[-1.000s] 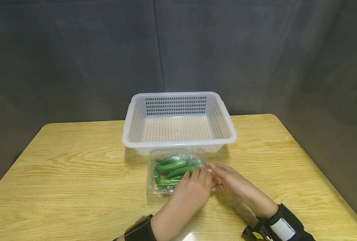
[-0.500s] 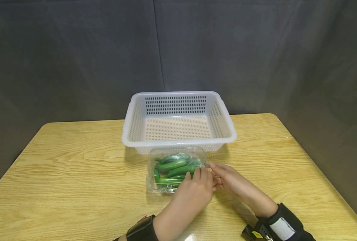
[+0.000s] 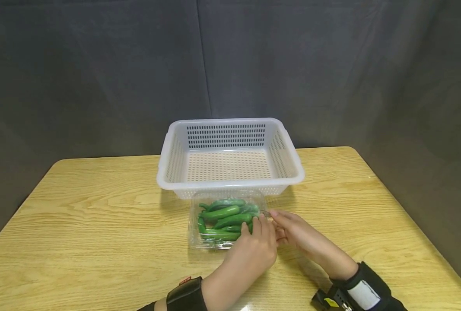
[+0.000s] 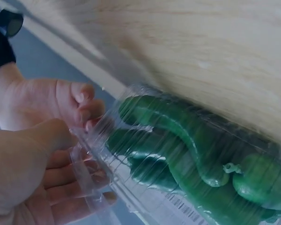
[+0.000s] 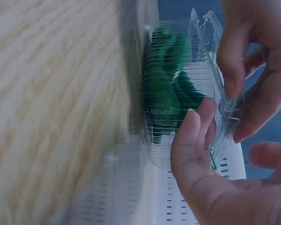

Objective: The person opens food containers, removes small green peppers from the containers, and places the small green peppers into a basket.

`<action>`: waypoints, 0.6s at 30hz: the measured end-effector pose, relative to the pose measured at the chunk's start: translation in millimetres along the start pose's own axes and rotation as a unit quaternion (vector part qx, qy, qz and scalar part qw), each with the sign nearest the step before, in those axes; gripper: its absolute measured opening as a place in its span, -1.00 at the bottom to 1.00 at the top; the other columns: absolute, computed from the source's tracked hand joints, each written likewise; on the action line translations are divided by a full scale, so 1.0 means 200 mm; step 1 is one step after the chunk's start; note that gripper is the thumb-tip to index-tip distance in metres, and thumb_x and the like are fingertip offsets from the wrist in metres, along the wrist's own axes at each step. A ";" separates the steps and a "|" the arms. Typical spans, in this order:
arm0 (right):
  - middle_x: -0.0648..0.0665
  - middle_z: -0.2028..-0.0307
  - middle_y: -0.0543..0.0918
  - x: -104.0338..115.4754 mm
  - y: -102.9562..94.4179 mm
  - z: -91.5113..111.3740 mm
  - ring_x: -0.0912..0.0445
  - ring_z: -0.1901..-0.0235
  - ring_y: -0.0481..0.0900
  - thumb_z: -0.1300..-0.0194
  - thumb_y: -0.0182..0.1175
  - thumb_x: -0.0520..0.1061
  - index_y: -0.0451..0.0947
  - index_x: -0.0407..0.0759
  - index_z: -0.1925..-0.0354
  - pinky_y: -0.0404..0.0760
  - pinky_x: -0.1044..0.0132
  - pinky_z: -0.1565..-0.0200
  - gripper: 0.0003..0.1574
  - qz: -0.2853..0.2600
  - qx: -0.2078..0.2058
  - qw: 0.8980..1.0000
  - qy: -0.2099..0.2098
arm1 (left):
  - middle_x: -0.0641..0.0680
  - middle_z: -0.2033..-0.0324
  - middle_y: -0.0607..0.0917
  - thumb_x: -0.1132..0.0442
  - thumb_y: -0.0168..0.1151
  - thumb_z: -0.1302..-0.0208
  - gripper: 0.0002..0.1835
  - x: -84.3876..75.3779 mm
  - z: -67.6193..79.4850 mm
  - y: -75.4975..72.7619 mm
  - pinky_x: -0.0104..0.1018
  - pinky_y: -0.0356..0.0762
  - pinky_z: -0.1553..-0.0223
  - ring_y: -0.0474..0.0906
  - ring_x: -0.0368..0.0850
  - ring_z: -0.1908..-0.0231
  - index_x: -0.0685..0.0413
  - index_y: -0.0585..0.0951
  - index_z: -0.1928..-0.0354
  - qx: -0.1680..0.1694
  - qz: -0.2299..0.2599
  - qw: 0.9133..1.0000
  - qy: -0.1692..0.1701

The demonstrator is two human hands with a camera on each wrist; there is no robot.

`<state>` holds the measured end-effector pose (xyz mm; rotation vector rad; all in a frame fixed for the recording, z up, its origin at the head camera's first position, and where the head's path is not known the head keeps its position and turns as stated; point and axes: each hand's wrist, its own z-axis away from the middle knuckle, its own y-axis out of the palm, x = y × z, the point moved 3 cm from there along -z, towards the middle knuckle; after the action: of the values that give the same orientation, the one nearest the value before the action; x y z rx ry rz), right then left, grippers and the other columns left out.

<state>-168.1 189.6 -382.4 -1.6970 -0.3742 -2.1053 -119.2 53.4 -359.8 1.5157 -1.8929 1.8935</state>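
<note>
A clear plastic clamshell box (image 3: 194, 242) holding several green peppers (image 3: 220, 214) lies on the table in front of the basket. Over its near right corner, my left hand (image 3: 251, 250) bends its fingers at the rim. In the left wrist view, the thumb of the left hand (image 4: 23, 168) is on one side of the clear rim and its fingers show through the plastic on the other. Beside it, my right hand (image 3: 302, 233) grips the box's right edge. The right wrist view shows fingers of the right hand (image 5: 210, 183) against the ribbed side wall.
A white perforated basket (image 3: 230, 185) stands directly behind the box and holds nothing visible. The wood-grain table (image 3: 98, 224) extends to both sides, with a dark grey curtain (image 3: 137, 77) behind it. Black bands (image 3: 187, 296) circle both wrists.
My left hand has shifted slightly to the right along the box's edge, uncovering a little more of the peppers. The right hand and the basket stay almost where they were.
</note>
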 end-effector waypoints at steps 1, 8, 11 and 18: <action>0.01 0.23 0.69 0.00 0.00 0.00 0.18 0.27 0.65 -0.61 -0.21 0.08 0.24 -0.57 -0.25 0.62 0.25 0.13 -0.30 0.002 0.001 1.000 0.000 | 0.11 -0.05 0.68 0.13 0.09 -0.48 -0.66 0.00 0.00 0.00 -0.30 0.64 0.15 0.65 -0.09 0.00 0.09 0.64 -0.15 0.003 -0.005 1.000 0.004; -0.08 0.12 0.70 0.01 0.00 0.01 0.15 0.22 0.66 -0.61 -0.21 0.08 0.12 -0.59 -0.33 0.60 0.23 0.06 -0.25 0.004 -0.009 1.000 0.009 | 0.12 -0.05 0.68 0.17 0.10 -0.47 -0.67 -0.01 -0.01 -0.01 -0.31 0.64 0.14 0.65 -0.08 -0.02 0.09 0.63 -0.16 0.005 -0.009 1.000 0.020; -0.07 0.13 0.70 0.00 0.00 0.00 0.16 0.23 0.65 -0.61 -0.21 0.07 0.09 -0.58 -0.35 0.60 0.25 0.07 -0.25 0.001 -0.011 1.000 0.012 | 0.12 -0.05 0.69 0.17 0.15 -0.44 -0.67 -0.01 -0.01 0.00 -0.33 0.64 0.15 0.65 -0.08 0.00 0.09 0.63 -0.16 0.004 -0.001 1.000 0.024; -0.04 0.19 0.71 0.00 0.00 0.00 0.15 0.25 0.66 -0.61 -0.23 0.06 0.13 -0.59 -0.32 0.61 0.23 0.09 -0.27 -0.001 -0.004 1.000 0.004 | 0.09 -0.03 0.70 0.16 0.16 -0.42 -0.66 -0.02 0.00 0.00 -0.36 0.63 0.13 0.66 -0.11 0.03 0.08 0.64 -0.15 -0.009 -0.009 1.000 0.011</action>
<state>-168.0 188.7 -382.5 -1.6937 -0.3644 -2.1163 -117.1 55.0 -361.8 1.4950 -1.8760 1.8736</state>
